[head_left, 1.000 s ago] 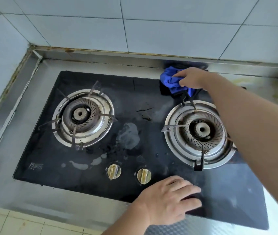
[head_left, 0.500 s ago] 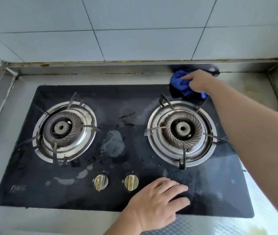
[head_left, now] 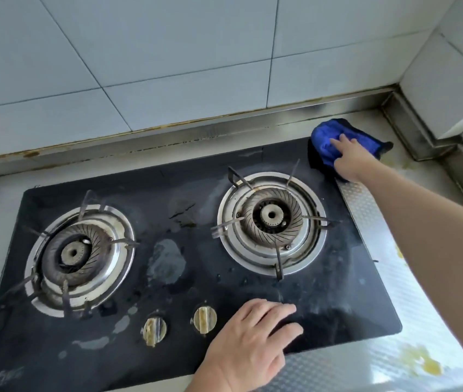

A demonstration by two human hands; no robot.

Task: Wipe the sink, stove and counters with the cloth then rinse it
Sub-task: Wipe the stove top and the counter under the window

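A black glass gas stove (head_left: 185, 278) with two burners lies set into a steel counter (head_left: 422, 171). Wet smears and grime marks show between the burners. A blue cloth (head_left: 326, 142) lies bunched at the stove's far right corner, partly over the counter. My right hand (head_left: 349, 157) presses down on the cloth with its fingers stretched over it. My left hand (head_left: 252, 340) rests flat on the stove's front edge, just right of the two knobs (head_left: 179, 325), fingers spread and holding nothing.
The left burner (head_left: 79, 256) and right burner (head_left: 271, 222) have raised metal pot supports. White tiled walls rise behind and to the right. Yellow stains (head_left: 425, 363) mark the patterned steel counter at the front right.
My right hand has slid the cloth rightward along the stove's back edge to its far right corner. The view has shifted right. My left hand stays on the front edge.
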